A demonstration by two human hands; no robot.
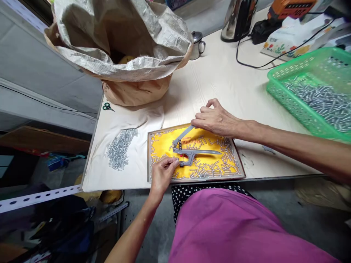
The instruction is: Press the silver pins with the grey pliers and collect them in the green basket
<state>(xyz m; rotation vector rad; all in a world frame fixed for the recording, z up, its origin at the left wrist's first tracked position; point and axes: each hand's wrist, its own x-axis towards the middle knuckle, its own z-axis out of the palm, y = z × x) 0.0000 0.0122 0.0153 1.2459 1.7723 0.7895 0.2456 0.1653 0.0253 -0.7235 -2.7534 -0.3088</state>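
Note:
A grey lever tool (189,152) with a dark coil spring between its two arms stands over a shallow tray (243,171) with a yellow bottom. My right hand (212,118) is closed on the end of its raised upper lever. Thumb and fingertips of my left hand (163,173) are pinched together at the tool's small lower jaw; whatever lies between them is too small to make out. Around the tool, many short silvery metal pins (207,171) are scattered over the yellow bottom. Left of the tray, a pile of similar pins (120,149) lies on a pale cloth (94,171).
A large open woven sack (139,89) stands at the back left, near small green-handled scissors (108,106). Behind are a metal cup (196,45) and a kettle (233,22). At right, a green plastic basket (290,109) holds metal pins, and a black cable (255,66) crosses the table.

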